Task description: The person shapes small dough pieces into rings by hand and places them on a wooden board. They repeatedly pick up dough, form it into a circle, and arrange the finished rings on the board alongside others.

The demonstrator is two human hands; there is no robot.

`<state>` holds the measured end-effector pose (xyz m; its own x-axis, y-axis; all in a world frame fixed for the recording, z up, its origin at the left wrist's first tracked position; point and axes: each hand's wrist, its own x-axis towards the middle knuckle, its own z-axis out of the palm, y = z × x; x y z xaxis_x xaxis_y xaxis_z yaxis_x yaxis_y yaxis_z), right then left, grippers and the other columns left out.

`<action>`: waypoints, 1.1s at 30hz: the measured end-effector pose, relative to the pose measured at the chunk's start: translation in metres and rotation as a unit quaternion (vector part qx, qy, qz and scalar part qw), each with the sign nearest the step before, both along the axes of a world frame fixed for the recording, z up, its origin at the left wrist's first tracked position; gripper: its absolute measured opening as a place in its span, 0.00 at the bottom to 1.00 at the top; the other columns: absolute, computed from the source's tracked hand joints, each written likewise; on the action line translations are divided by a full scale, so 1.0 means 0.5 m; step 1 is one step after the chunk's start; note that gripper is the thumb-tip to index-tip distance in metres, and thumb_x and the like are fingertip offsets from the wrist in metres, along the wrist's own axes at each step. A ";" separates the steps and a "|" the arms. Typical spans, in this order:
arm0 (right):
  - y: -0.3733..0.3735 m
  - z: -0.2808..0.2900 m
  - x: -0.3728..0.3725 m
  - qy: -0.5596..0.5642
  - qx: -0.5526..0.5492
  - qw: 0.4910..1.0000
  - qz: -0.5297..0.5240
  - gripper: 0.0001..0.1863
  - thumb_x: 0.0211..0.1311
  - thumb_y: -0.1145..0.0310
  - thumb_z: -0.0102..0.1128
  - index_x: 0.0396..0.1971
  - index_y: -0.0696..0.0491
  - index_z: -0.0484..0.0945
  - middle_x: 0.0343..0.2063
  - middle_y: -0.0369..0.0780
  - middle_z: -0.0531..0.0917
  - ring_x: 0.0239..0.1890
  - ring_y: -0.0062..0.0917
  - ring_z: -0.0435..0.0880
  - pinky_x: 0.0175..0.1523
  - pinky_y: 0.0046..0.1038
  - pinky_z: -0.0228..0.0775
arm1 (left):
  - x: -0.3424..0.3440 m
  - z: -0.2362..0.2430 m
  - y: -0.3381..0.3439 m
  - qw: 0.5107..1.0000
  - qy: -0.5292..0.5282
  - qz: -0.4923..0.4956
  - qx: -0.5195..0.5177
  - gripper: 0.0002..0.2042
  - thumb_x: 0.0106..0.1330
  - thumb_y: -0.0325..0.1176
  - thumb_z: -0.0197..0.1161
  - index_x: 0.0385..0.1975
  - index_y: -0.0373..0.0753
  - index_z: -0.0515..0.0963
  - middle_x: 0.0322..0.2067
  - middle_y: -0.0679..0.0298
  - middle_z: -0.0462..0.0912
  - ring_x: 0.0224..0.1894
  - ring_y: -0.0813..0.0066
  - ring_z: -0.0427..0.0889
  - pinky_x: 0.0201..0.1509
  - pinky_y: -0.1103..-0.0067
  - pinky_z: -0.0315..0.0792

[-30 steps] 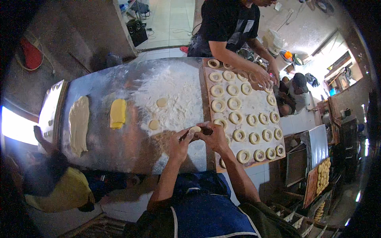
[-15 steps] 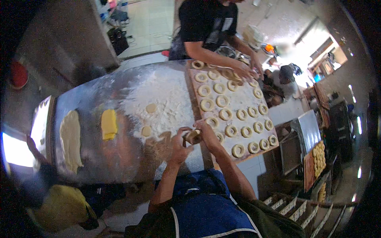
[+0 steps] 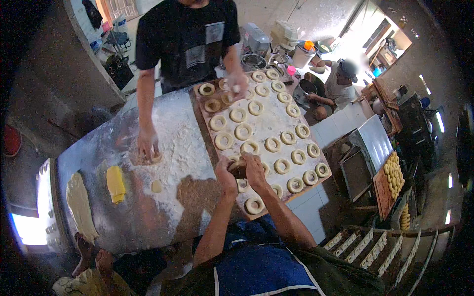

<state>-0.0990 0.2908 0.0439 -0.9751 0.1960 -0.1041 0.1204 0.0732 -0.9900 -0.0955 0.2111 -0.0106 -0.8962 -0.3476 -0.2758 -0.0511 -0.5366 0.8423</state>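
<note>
Both my left hand (image 3: 227, 175) and my right hand (image 3: 253, 172) are closed around a small piece of dough (image 3: 238, 164), largely hidden by my fingers, above the floured board (image 3: 274, 118). Rows of dough rings (image 3: 243, 131) lie on this board. Left of it, the steel table (image 3: 128, 227) bears spread flour (image 3: 182, 143), a pale dough disc (image 3: 156, 186), a yellow slab (image 3: 116, 185) and a long pale dough sheet (image 3: 81, 207).
A co-worker in black (image 3: 182, 44) reaches one hand (image 3: 148, 148) into the flour, the other over the board. Another person (image 3: 340, 86) sits behind. A person's arms (image 3: 101, 266) show lower left. Racks (image 3: 380, 251) and a tray of yellow dough pieces (image 3: 392, 177) stand right.
My view has swung. My hands, still together on the dough, are now over the board's near-left part. The co-worker in black has lowered one hand from the board to the flour.
</note>
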 end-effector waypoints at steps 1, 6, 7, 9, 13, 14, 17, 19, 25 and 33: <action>0.033 0.005 -0.016 -0.081 -0.018 0.995 0.054 0.32 0.71 0.48 0.42 0.19 0.62 0.74 0.14 0.36 0.73 0.20 0.21 0.69 0.28 0.31 0.62 | -0.005 -0.007 0.012 0.978 0.086 -0.028 -0.187 0.13 0.71 0.38 0.50 0.33 0.33 0.73 0.30 0.61 0.76 0.31 0.65 0.77 0.37 0.68 0.71; 0.126 0.012 -0.053 -0.004 0.036 0.992 0.120 0.33 0.71 0.48 0.41 0.17 0.62 0.74 0.12 0.36 0.71 0.20 0.21 0.67 0.28 0.33 0.61 | -0.047 0.007 0.086 0.988 0.016 -0.048 0.144 0.12 0.71 0.38 0.50 0.34 0.36 0.73 0.29 0.62 0.77 0.31 0.65 0.76 0.36 0.69 0.71; 0.138 0.011 -0.065 -0.018 0.035 0.995 0.088 0.34 0.71 0.47 0.40 0.15 0.62 0.73 0.11 0.38 0.70 0.20 0.21 0.66 0.27 0.34 0.61 | -0.057 0.019 0.102 0.960 0.012 -0.030 0.279 0.11 0.70 0.38 0.51 0.35 0.36 0.73 0.29 0.61 0.77 0.31 0.66 0.76 0.35 0.70 0.71; 0.179 0.009 -0.084 -0.066 0.058 0.989 0.120 0.33 0.70 0.48 0.44 0.15 0.64 0.73 0.10 0.38 0.69 0.19 0.21 0.66 0.26 0.34 0.61 | -0.071 0.038 0.130 0.977 -0.016 -0.126 -0.170 0.11 0.69 0.40 0.51 0.35 0.38 0.73 0.29 0.62 0.77 0.31 0.67 0.76 0.34 0.69 0.71; 0.242 -0.010 -0.126 -0.072 0.086 0.982 0.150 0.33 0.68 0.49 0.48 0.14 0.65 0.70 0.09 0.39 0.67 0.17 0.21 0.65 0.23 0.35 0.59 | -0.110 0.027 0.191 0.910 -0.023 -0.116 -0.397 0.13 0.70 0.42 0.50 0.38 0.37 0.73 0.31 0.61 0.77 0.33 0.66 0.77 0.37 0.69 0.71; 0.256 -0.016 -0.135 -0.052 0.078 0.984 0.153 0.33 0.68 0.49 0.48 0.13 0.65 0.70 0.09 0.38 0.67 0.16 0.22 0.65 0.22 0.35 0.59 | -0.120 0.014 0.206 0.932 -0.016 -0.095 -0.348 0.14 0.70 0.42 0.50 0.39 0.37 0.74 0.32 0.60 0.77 0.34 0.66 0.77 0.38 0.69 0.71; 0.288 -0.024 -0.176 -0.033 0.044 0.990 0.132 0.32 0.67 0.51 0.49 0.12 0.63 0.68 0.07 0.35 0.62 0.15 0.21 0.62 0.21 0.33 0.57 | -0.151 -0.021 0.251 0.960 0.032 0.012 -0.278 0.16 0.71 0.43 0.49 0.42 0.35 0.74 0.35 0.58 0.78 0.36 0.63 0.77 0.41 0.69 0.71; 0.313 -0.017 -0.209 -0.028 0.056 0.984 0.167 0.29 0.65 0.52 0.52 0.13 0.63 0.70 0.09 0.36 0.65 0.16 0.21 0.63 0.22 0.33 0.58 | -0.176 -0.022 0.259 0.882 0.098 0.077 -0.455 0.18 0.72 0.44 0.48 0.43 0.33 0.74 0.37 0.57 0.78 0.37 0.62 0.77 0.43 0.69 0.71; 0.365 0.008 -0.344 0.041 0.203 0.953 0.222 0.19 0.50 0.59 0.69 0.27 0.61 0.76 0.14 0.40 0.73 0.22 0.22 0.72 0.32 0.30 0.66 | -0.337 0.052 0.251 0.880 -0.143 -0.071 -0.447 0.17 0.69 0.39 0.50 0.50 0.33 0.71 0.44 0.46 0.79 0.47 0.44 0.76 0.51 0.60 0.71; 0.409 -0.106 -0.341 0.139 0.393 0.889 0.189 0.23 0.49 0.70 0.62 0.47 0.59 0.70 0.39 0.54 0.79 0.43 0.50 0.77 0.49 0.47 0.69 | -0.309 0.031 0.267 0.684 -0.031 -0.055 -0.726 0.10 0.59 0.36 0.63 0.37 0.40 0.80 0.38 0.55 0.82 0.52 0.55 0.77 0.56 0.42 0.57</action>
<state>-0.2696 0.4955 -0.0093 -0.9533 -0.2457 0.1757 -0.3015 0.7390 -0.6025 -0.2498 0.3445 0.0048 -0.9412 -0.2273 0.2500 -0.0846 0.8749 0.4769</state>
